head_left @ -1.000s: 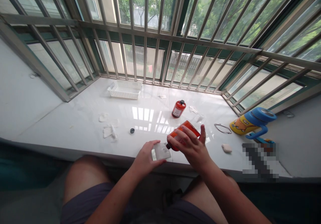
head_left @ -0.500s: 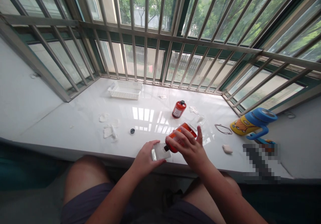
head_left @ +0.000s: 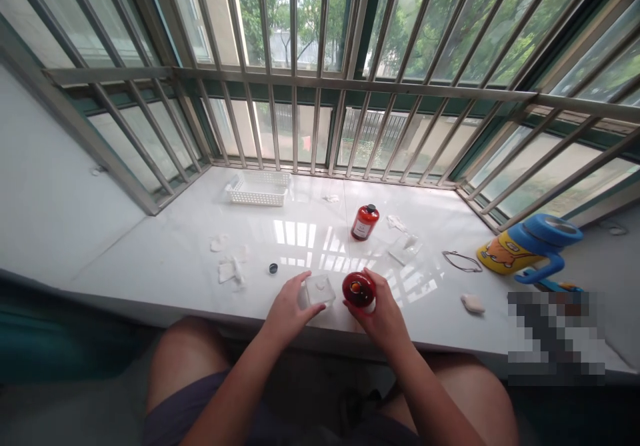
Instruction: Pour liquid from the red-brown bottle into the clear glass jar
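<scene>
On the white sill (head_left: 170, 259), left hand (head_left: 290, 305): curls around a clear square container (head_left: 321, 291), with thumb and fingers at opposite sides, near the front edge.
Right hand (head_left: 384, 313): clasps a red bottle (head_left: 359, 291), seen end-on, just right of the container and apart from it.
Second red bottle (head_left: 365, 225): stands upright farther back, black-topped.
Loose black cap (head_left: 273, 269): lies beyond the left hand.
White basket (head_left: 257, 198): sits near the window bars (head_left: 320, 82).

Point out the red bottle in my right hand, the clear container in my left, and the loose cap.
Red bottle (head_left: 359, 290), head view: top.
Clear container (head_left: 320, 292), head view: body.
Loose cap (head_left: 273, 269), head view: middle.
</scene>
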`<act>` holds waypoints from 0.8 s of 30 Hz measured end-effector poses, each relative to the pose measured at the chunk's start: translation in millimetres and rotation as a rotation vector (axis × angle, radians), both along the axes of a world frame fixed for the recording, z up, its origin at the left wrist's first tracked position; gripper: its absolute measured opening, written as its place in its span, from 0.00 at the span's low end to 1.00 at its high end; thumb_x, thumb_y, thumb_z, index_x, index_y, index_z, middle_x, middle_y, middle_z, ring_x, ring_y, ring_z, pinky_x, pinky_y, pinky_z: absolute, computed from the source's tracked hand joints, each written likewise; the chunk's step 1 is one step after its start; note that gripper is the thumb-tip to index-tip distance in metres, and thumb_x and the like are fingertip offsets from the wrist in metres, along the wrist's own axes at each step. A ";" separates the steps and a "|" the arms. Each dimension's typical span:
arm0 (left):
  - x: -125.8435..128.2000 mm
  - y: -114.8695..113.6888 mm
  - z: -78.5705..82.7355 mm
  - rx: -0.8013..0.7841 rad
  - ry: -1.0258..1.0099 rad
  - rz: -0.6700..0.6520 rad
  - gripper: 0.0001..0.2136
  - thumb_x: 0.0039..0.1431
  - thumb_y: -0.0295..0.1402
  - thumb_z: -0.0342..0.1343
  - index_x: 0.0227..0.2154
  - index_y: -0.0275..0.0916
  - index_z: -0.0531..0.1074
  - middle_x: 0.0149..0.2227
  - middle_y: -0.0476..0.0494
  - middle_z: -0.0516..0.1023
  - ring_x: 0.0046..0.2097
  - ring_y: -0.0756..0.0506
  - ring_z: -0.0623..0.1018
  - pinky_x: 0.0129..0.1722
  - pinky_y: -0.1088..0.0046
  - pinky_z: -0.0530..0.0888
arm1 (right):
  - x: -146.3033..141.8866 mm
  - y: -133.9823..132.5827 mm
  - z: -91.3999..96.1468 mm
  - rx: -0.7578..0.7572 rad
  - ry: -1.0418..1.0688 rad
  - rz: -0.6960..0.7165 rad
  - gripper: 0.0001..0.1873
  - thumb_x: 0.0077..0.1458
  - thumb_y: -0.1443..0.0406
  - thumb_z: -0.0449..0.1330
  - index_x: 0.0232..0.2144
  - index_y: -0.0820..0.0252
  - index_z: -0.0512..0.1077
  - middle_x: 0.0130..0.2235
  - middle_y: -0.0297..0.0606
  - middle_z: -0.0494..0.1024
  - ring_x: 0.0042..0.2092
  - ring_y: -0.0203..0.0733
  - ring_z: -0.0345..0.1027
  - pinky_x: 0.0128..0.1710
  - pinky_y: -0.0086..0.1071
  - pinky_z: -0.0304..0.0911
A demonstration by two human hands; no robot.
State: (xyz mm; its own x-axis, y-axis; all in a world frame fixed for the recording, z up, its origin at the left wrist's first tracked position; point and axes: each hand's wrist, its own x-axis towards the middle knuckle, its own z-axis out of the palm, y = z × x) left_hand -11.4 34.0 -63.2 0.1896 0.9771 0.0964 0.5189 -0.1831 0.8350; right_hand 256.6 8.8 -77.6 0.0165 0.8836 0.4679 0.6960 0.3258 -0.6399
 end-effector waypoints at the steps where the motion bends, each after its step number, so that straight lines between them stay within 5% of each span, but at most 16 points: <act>1: -3.5 1.7 1.0 0.012 0.012 -0.003 0.37 0.54 0.43 0.74 0.65 0.44 0.69 0.66 0.34 0.74 0.68 0.32 0.73 0.70 0.47 0.68 | -1.1 1.4 -5.1 -0.043 0.083 -0.032 0.44 0.58 0.52 0.72 0.70 0.51 0.59 0.64 0.51 0.73 0.63 0.60 0.72 0.61 0.57 0.72; 3: -13.1 5.6 3.0 0.054 0.030 -0.016 0.40 0.53 0.46 0.74 0.67 0.44 0.67 0.68 0.34 0.72 0.69 0.31 0.72 0.71 0.47 0.68 | -4.6 4.3 -12.9 -0.143 0.233 -0.087 0.49 0.53 0.48 0.74 0.70 0.51 0.58 0.64 0.51 0.73 0.60 0.60 0.75 0.59 0.56 0.73; 6: -32.9 17.9 3.6 0.153 0.064 0.053 0.32 0.66 0.49 0.63 0.68 0.43 0.66 0.68 0.34 0.72 0.69 0.33 0.72 0.69 0.48 0.69 | -12.0 8.7 -20.6 -0.235 0.431 -0.070 0.55 0.49 0.46 0.76 0.70 0.49 0.55 0.63 0.50 0.74 0.60 0.59 0.76 0.61 0.58 0.72; 8: -46.7 32.3 1.3 0.218 0.140 0.161 0.24 0.72 0.46 0.54 0.65 0.41 0.68 0.66 0.33 0.74 0.67 0.34 0.74 0.68 0.48 0.71 | -16.5 11.5 -24.2 -0.241 0.509 -0.030 0.56 0.49 0.47 0.77 0.70 0.49 0.54 0.63 0.51 0.75 0.61 0.59 0.75 0.63 0.59 0.70; 11: -62.5 58.0 -4.7 0.281 0.314 0.223 0.20 0.69 0.40 0.55 0.59 0.38 0.74 0.60 0.31 0.79 0.63 0.32 0.76 0.66 0.45 0.72 | -19.9 13.7 -28.6 -0.206 0.555 0.021 0.58 0.49 0.47 0.77 0.71 0.49 0.52 0.64 0.53 0.73 0.62 0.59 0.74 0.65 0.61 0.67; 16: -71.3 83.2 -9.8 0.253 0.435 0.092 0.11 0.65 0.31 0.53 0.42 0.41 0.80 0.47 0.37 0.85 0.52 0.34 0.82 0.59 0.49 0.77 | -15.6 7.6 -27.5 0.009 0.458 -0.001 0.57 0.54 0.49 0.75 0.73 0.52 0.49 0.71 0.56 0.63 0.72 0.63 0.60 0.71 0.65 0.59; 21: -68.0 79.8 2.2 0.238 0.413 0.115 0.10 0.63 0.34 0.54 0.38 0.40 0.80 0.44 0.37 0.86 0.49 0.34 0.82 0.57 0.49 0.78 | -11.0 -7.8 -0.2 0.309 0.262 -0.159 0.40 0.63 0.59 0.70 0.71 0.53 0.57 0.65 0.53 0.69 0.67 0.61 0.66 0.66 0.66 0.65; 24: -51.5 61.2 22.2 0.107 0.153 0.243 0.11 0.63 0.42 0.59 0.40 0.41 0.80 0.45 0.39 0.85 0.46 0.36 0.84 0.53 0.52 0.80 | -15.1 -17.0 26.5 0.446 0.129 -0.099 0.34 0.63 0.66 0.69 0.67 0.49 0.65 0.59 0.48 0.75 0.63 0.58 0.70 0.62 0.60 0.71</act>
